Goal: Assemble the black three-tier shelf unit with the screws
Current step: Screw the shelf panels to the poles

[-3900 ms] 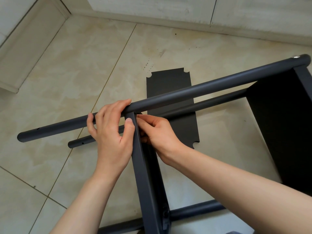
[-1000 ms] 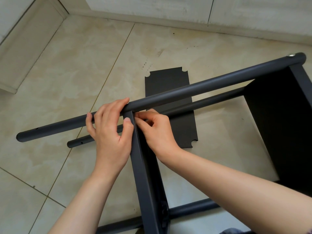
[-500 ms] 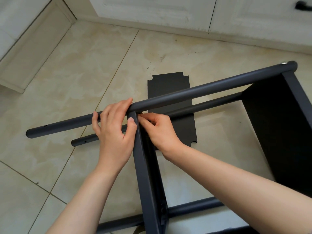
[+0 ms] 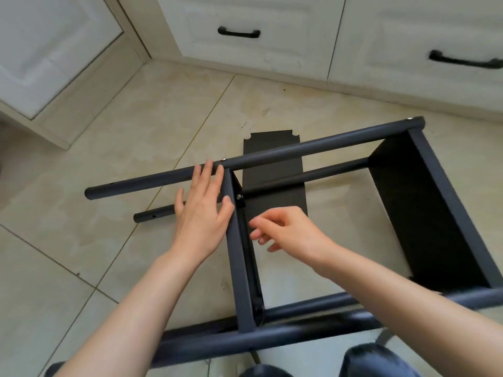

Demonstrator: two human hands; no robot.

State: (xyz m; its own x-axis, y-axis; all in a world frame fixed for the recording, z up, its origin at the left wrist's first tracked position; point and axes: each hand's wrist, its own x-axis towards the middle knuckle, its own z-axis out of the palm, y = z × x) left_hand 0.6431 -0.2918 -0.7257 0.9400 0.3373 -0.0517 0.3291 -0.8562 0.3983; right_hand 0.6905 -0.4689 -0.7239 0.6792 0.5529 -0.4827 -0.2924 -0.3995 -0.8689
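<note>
Right now the left hand [image 4: 202, 213] lies flat with straight fingers against the middle shelf panel [image 4: 239, 257] of the black shelf unit [image 4: 424, 202], its fingertips reaching up to the upper pole [image 4: 299, 151] where panel and pole meet. A small silver screw [image 4: 223, 159] sits on top of that pole just beyond the fingertips, and a second screw [image 4: 239, 197] shows on the panel's far side, just right of the thumb. The right hand [image 4: 285, 229] hovers clear of the frame on the other side of the panel — fingers loosely curled, holding nothing that can be seen. The unit lies on its side across the tiled floor [image 4: 81, 254], spanning from left of the left hand to well right of the right hand, where an end shelf [image 4: 413, 213] is already fixed between the poles. A loose shelf panel [image 4: 272, 159] lies flat on the floor beyond both hands, under the poles. Farther off stand white cabinets [image 4: 258, 28] with dark drawer handles [image 4: 238, 32].
</note>
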